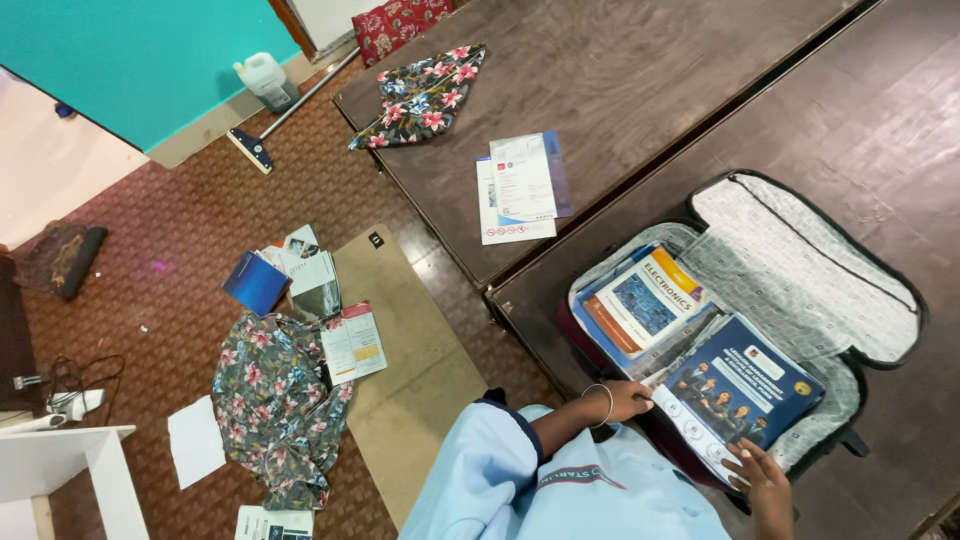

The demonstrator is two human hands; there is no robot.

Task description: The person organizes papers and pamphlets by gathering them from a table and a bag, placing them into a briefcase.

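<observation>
My left hand [625, 400], with a bangle on the wrist, grips the near left edge of a dark blue book [740, 390] that has a photo of people on its cover. My right hand [765, 480] holds the same book at its near right edge. The book lies tilted over the open suitcase [800, 250], which has a grey patterned lining. Inside the suitcase, left of the blue book, sits a white and orange book [650, 300] on top of other blue books.
The suitcase rests on a dark wooden table [860, 110]; a second table beside it carries papers [520, 185] and a floral cloth [420, 95]. On the floor lie another floral cloth [275, 400], books and leaflets [295, 275], a brown mat [400, 340], a floor wiper [255, 148] and a plastic jug [265, 80].
</observation>
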